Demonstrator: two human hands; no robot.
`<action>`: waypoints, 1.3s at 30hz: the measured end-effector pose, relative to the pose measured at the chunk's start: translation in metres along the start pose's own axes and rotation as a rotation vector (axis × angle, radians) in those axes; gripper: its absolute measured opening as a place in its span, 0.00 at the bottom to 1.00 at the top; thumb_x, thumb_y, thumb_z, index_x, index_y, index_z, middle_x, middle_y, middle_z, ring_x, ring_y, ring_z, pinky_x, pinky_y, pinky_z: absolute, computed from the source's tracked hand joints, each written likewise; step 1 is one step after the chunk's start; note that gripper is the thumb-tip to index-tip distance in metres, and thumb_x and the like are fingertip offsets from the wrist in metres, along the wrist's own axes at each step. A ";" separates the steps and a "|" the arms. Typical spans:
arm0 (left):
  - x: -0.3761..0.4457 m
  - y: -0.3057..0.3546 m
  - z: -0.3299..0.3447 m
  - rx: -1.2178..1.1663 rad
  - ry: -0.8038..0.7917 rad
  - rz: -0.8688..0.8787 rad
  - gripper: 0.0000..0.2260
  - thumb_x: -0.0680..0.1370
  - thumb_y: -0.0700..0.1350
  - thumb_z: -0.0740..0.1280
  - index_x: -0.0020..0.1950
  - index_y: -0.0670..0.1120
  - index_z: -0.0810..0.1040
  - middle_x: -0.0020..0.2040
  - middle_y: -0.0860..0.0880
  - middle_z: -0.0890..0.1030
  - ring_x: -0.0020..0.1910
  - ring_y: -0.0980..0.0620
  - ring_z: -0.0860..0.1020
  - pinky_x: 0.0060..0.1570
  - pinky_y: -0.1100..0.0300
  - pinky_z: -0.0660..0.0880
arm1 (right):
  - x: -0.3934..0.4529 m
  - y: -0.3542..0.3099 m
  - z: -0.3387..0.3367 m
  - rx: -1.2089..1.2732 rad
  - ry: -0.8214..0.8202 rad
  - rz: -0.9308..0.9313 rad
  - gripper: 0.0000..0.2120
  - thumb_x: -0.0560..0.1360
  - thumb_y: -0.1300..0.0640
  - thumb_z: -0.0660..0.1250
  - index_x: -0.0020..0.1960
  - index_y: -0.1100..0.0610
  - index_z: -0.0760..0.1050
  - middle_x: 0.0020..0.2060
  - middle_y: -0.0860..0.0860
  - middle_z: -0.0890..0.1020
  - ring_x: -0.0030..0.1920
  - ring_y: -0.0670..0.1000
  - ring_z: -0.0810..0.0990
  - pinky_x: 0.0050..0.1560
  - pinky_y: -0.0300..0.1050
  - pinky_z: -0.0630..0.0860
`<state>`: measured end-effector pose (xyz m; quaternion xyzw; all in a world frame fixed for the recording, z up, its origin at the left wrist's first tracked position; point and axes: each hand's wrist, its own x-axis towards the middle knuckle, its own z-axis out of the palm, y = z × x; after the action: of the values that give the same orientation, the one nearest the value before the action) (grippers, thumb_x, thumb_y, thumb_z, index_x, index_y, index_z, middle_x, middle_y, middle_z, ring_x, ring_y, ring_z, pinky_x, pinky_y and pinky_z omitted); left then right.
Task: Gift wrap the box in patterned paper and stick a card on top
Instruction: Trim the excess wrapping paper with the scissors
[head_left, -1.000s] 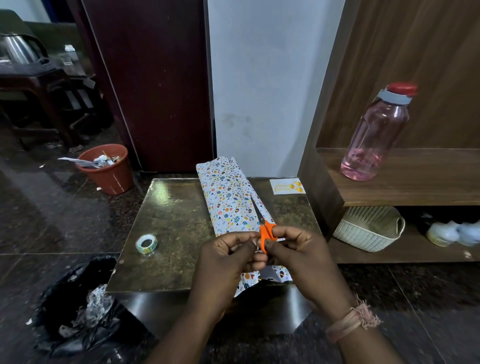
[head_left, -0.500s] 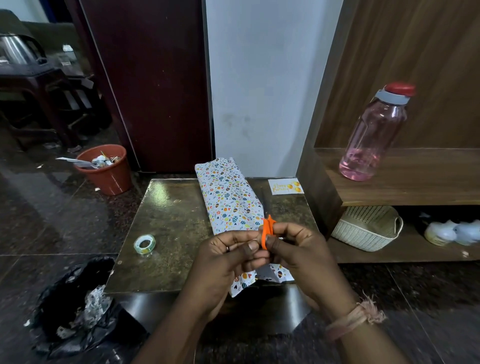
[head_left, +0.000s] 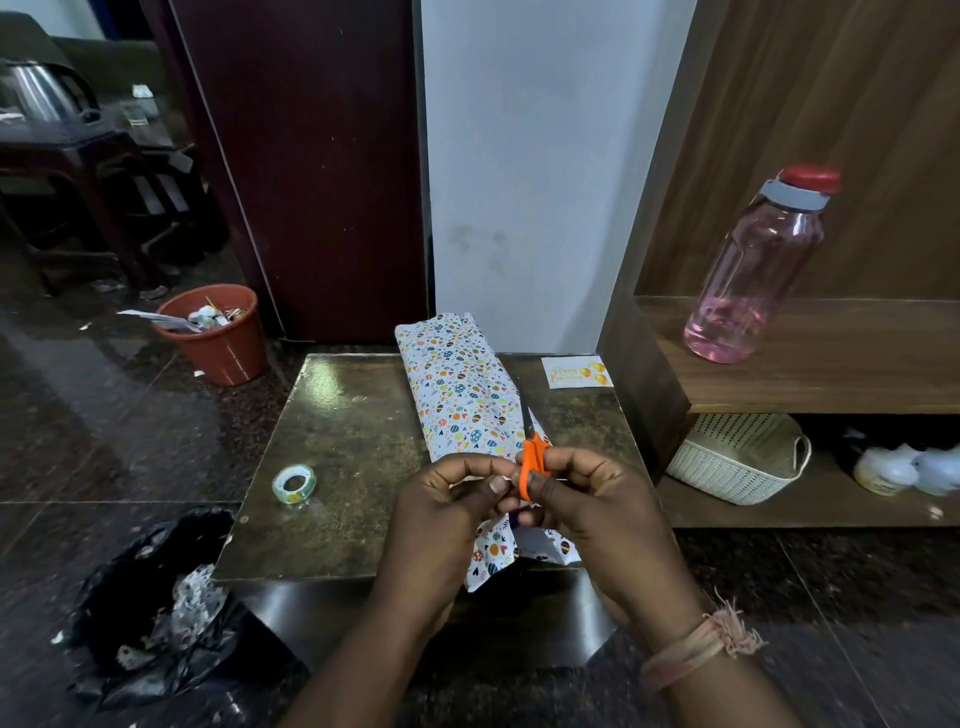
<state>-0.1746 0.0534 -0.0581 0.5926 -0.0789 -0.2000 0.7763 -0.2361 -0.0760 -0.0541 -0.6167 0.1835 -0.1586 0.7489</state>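
A long box wrapped in white patterned paper lies lengthwise on the small dark table, its near end hanging loose over the front edge. My right hand grips orange-handled scissors, their blade pointing away over the paper. My left hand is right beside it, fingertips pinched together at the scissors; what they pinch is too small to see. A roll of clear tape sits on the table's left part. A small white greeting card lies at the far right corner.
An orange bin with scraps stands on the floor at the back left. A black rubbish bag lies at the table's near left. A wooden shelf unit on the right holds a pink bottle and a white basket.
The scissors turned edge-on half a second ago, and now the blade points away again. Both hands stay together over the near end of the wrapped box.
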 end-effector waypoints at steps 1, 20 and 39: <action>0.001 0.000 0.000 -0.008 -0.009 0.007 0.15 0.78 0.30 0.67 0.39 0.45 0.87 0.37 0.42 0.85 0.34 0.52 0.82 0.39 0.62 0.80 | 0.000 0.000 0.000 0.017 -0.008 0.004 0.06 0.76 0.70 0.70 0.51 0.63 0.83 0.43 0.65 0.86 0.36 0.57 0.82 0.39 0.45 0.82; 0.008 0.000 -0.005 -0.307 -0.024 -0.196 0.09 0.69 0.37 0.73 0.48 0.39 0.82 0.41 0.40 0.84 0.36 0.50 0.82 0.38 0.61 0.81 | -0.003 0.008 0.007 -0.198 0.119 -0.141 0.08 0.73 0.68 0.75 0.47 0.56 0.82 0.38 0.56 0.87 0.36 0.56 0.85 0.45 0.53 0.83; 0.031 -0.029 -0.028 0.570 0.119 0.317 0.13 0.78 0.39 0.73 0.52 0.59 0.84 0.64 0.66 0.76 0.63 0.72 0.73 0.62 0.69 0.71 | 0.075 0.014 -0.061 0.031 0.524 0.135 0.03 0.76 0.70 0.70 0.48 0.65 0.78 0.37 0.60 0.82 0.26 0.49 0.80 0.28 0.39 0.80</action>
<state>-0.1425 0.0596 -0.0970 0.7771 -0.1773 -0.0115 0.6038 -0.1983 -0.1604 -0.0845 -0.5295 0.4093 -0.2650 0.6941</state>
